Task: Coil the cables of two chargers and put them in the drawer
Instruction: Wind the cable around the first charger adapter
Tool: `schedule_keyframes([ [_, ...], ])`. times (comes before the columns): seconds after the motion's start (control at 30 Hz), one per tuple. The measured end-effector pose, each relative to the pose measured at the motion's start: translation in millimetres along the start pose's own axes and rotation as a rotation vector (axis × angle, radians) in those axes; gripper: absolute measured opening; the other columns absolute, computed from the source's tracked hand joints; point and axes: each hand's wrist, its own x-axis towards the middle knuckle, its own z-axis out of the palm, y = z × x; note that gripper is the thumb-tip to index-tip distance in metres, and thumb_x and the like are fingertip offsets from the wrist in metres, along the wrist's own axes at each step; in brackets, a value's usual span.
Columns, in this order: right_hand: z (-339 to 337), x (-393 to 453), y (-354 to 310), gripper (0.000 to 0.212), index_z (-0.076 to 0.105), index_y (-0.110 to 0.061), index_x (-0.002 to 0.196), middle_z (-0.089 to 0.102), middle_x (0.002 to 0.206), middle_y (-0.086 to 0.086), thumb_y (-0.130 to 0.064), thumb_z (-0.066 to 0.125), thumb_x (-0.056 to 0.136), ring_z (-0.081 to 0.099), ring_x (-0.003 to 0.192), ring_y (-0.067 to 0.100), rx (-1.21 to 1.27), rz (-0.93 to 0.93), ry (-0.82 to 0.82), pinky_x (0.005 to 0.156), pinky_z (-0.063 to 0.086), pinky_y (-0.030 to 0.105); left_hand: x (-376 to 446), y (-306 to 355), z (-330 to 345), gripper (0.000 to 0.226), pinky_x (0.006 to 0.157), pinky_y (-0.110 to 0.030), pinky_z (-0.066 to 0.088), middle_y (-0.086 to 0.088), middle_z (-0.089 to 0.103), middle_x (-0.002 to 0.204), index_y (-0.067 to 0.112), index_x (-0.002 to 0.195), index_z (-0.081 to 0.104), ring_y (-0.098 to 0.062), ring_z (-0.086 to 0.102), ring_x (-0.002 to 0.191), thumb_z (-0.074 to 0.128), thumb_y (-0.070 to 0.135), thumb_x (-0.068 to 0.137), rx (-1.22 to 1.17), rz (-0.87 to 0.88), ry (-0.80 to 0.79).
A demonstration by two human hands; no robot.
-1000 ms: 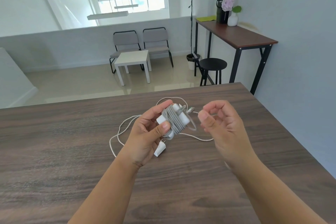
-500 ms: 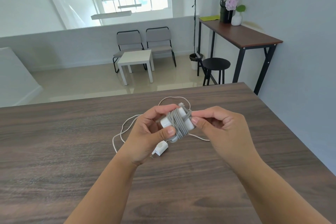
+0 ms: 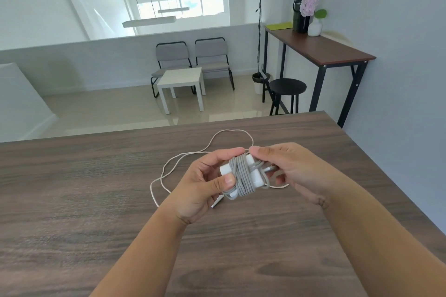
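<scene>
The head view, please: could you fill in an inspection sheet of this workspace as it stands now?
Surface: dark wooden table.
Job's things: white charger wound with grey cable, held above the table; second charger mostly hidden beneath the hand; no drawer in view.
Clutter: nothing seen.
Hands: left hand grips the charger; right hand pinches the cable end.
Cables: loose white cable sprawls on the table.
Surroundings: two chairs, white side table, black stool, high desk bearing flowers.

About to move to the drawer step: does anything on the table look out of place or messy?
Yes. A second, white cable lies in loose uncoiled loops on the wooden table, behind the hands. The charger held by the left hand is neatly wrapped in grey cable, its end at the right hand. Nothing looks damaged.
</scene>
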Motion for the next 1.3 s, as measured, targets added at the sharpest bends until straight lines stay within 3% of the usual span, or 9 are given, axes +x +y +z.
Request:
schedule_keyframes([
  [0.17, -3, 5, -6, 0.02, 0.077, -0.006, 0.088, 0.067, 0.073, 0.002, -0.021, 0.075, 0.074, 0.048, 0.061, 0.01, 0.129, -0.098, 0.056, 0.056, 0.04, 0.02, -2, -2, -1, 0.05, 0.088, -0.032, 0.054, -0.005, 0.069, 0.121, 0.014, 0.121, 0.068, -0.02, 0.065, 0.113, 0.083, 0.022, 0.074, 0.011, -0.004, -0.017],
  [0.4, 8, 15, -10, 0.005, 0.071, -0.001, 0.081, 0.062, 0.062, 0.006, -0.006, 0.07, 0.083, 0.052, 0.049, 0.009, 0.247, -0.214, 0.176, 0.048, 0.047, 0.018, -1, 0, 0, 0.052, 0.083, -0.031, 0.055, -0.007, 0.069, 0.12, 0.012, 0.122, 0.067, -0.021, 0.067, 0.108, 0.083, 0.024, 0.075, 0.009, -0.031, -0.053],
  [0.53, 14, 23, -3, 0.007, 0.069, 0.001, 0.081, 0.059, 0.059, 0.005, -0.005, 0.068, 0.085, 0.049, 0.048, 0.014, 0.39, -0.091, 0.204, 0.046, 0.045, 0.021, -1, 3, -2, 0.051, 0.076, -0.028, 0.057, -0.006, 0.071, 0.115, 0.014, 0.119, 0.069, -0.019, 0.069, 0.101, 0.085, 0.023, 0.072, -0.017, -0.04, -0.044],
  [0.67, 17, 29, 9, 0.025, 0.066, 0.012, 0.097, 0.061, 0.074, 0.015, -0.007, 0.07, 0.082, 0.052, 0.059, 0.018, 0.476, 0.031, 0.18, 0.054, 0.048, 0.026, -3, -3, -8, 0.056, 0.079, -0.031, 0.057, -0.007, 0.071, 0.116, 0.015, 0.118, 0.07, -0.02, 0.069, 0.102, 0.089, 0.026, 0.067, -0.03, -0.042, 0.014],
  [0.73, 14, 29, 13, 0.037, 0.067, 0.012, 0.1, 0.06, 0.073, 0.013, -0.018, 0.074, 0.08, 0.05, 0.056, 0.015, 0.389, 0.097, 0.16, 0.051, 0.045, 0.024, -2, -5, -9, 0.059, 0.079, -0.03, 0.057, -0.008, 0.071, 0.116, 0.016, 0.118, 0.071, -0.02, 0.069, 0.102, 0.091, 0.029, 0.064, -0.049, -0.032, 0.062],
  [0.83, 8, 24, 14, 0.035, 0.075, -0.009, 0.087, 0.063, 0.067, 0.002, -0.041, 0.076, 0.075, 0.045, 0.051, 0.011, 0.1, 0.097, 0.258, 0.049, 0.036, 0.021, 0, -6, -11, 0.063, 0.078, -0.029, 0.057, -0.008, 0.073, 0.111, 0.016, 0.117, 0.071, -0.019, 0.071, 0.096, 0.093, 0.031, 0.06, -0.083, -0.031, 0.121],
  [0.93, 3, 18, 12, 0.024, 0.071, -0.034, 0.107, 0.071, 0.101, -0.017, -0.042, 0.058, 0.089, 0.059, 0.084, 0.008, 0.006, -0.18, 0.327, 0.076, 0.046, 0.019, 3, -5, -14, 0.064, 0.079, -0.03, 0.059, -0.008, 0.072, 0.113, 0.016, 0.12, 0.07, -0.018, 0.071, 0.095, 0.091, 0.035, 0.062, -0.093, -0.03, 0.151],
  [1.03, 2, 15, 13, 0.039, 0.062, -0.042, 0.122, 0.06, 0.126, -0.024, -0.05, 0.035, 0.095, 0.055, 0.111, 0.004, -0.044, -0.315, 0.168, 0.1, 0.043, 0.03, 7, -5, -14, 0.061, 0.077, -0.03, 0.06, -0.007, 0.07, 0.117, 0.017, 0.121, 0.069, -0.018, 0.07, 0.099, 0.088, 0.037, 0.066, -0.11, -0.034, 0.146],
  [1.3, 8, 13, 21, 0.047, 0.051, -0.028, 0.135, 0.059, 0.13, -0.011, -0.042, 0.049, 0.09, 0.057, 0.114, 0.008, 0.068, -0.417, 0.101, 0.102, 0.043, 0.028, 14, -8, -13, 0.062, 0.079, -0.033, 0.057, -0.008, 0.07, 0.106, 0.014, 0.111, 0.062, -0.02, 0.069, 0.088, 0.092, 0.034, 0.061, -0.115, 0.0, 0.208],
])
